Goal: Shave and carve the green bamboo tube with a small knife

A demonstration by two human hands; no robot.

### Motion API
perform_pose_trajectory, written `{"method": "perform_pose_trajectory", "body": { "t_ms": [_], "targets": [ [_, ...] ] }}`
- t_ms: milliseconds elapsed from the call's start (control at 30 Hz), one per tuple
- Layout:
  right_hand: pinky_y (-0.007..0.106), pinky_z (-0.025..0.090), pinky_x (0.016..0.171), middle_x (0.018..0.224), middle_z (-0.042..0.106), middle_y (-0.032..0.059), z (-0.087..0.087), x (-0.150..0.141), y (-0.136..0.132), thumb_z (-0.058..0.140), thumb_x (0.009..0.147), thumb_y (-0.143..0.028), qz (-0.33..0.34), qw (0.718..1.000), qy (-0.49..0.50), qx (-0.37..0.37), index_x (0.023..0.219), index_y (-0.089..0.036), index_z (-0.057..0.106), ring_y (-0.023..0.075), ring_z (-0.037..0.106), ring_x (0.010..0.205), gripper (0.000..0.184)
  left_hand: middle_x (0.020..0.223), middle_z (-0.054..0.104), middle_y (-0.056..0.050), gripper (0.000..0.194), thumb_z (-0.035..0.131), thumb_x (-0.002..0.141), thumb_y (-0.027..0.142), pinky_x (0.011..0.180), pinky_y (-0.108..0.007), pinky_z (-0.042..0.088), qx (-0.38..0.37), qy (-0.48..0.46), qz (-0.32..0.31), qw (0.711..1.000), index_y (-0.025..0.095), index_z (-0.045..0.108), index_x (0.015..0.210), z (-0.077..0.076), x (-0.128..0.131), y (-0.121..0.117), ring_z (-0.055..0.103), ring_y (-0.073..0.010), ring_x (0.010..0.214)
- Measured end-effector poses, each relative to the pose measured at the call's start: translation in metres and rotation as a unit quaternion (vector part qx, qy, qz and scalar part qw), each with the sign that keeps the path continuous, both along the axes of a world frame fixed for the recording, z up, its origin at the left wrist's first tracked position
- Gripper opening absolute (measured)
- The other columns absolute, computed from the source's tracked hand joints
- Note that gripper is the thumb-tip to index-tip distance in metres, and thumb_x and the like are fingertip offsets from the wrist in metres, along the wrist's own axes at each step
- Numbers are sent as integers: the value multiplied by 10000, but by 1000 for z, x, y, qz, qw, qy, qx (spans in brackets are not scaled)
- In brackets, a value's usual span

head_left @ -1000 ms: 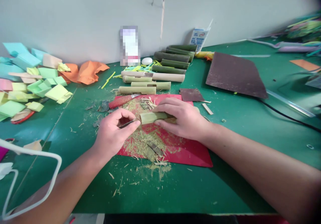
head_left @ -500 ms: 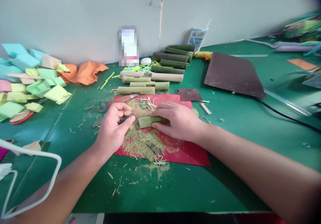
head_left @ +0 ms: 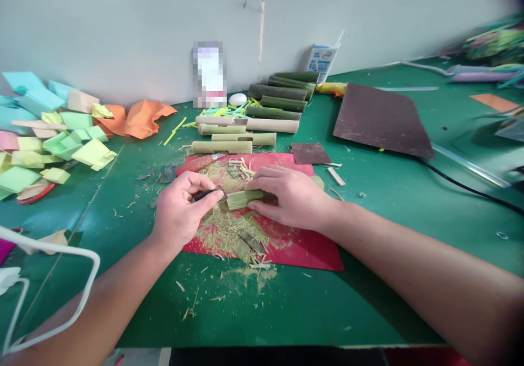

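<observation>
My left hand pinches a small dark piece of sandpaper between thumb and fingers. Its tip is at the left end of a pale green bamboo piece; whether they touch I cannot tell. From above, my right hand wraps round that bamboo piece, hiding its middle. The bamboo's other end shows a little beyond the knuckles. Beneath both hands lies a red sheet, strewn with bamboo shavings and pale dust.
Behind the red sheet, several cut bamboo tubes lie in a row. A small brown square and a large brown sheet are to the right. Folded papers crowd the left. A white wire frame stands at the near left.
The sandpaper in my left hand has shifted slightly right, closer to the bamboo's end. My right hand keeps its hold in nearly the same place.
</observation>
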State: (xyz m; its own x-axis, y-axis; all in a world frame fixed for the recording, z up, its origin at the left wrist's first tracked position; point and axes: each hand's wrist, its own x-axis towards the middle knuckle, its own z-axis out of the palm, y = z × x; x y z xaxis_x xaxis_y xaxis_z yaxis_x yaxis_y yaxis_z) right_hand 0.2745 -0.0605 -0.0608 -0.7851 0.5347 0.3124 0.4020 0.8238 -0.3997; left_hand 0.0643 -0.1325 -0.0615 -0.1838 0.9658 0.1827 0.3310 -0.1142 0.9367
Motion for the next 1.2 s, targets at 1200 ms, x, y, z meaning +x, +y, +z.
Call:
{"method": "perform_pose_trajectory", "body": {
  "t_ms": [1200],
  "targets": [
    [309,434,740,915,622,58,0,1,1,621,777,-283,19,1000,12,-15,976,-174,645,187,564,849,228,944,650,-29,107,665,786,189,838,-248,476,120,291,-173,933,183,681,891,7,-12,4,617,-128,886]
  ]
}}
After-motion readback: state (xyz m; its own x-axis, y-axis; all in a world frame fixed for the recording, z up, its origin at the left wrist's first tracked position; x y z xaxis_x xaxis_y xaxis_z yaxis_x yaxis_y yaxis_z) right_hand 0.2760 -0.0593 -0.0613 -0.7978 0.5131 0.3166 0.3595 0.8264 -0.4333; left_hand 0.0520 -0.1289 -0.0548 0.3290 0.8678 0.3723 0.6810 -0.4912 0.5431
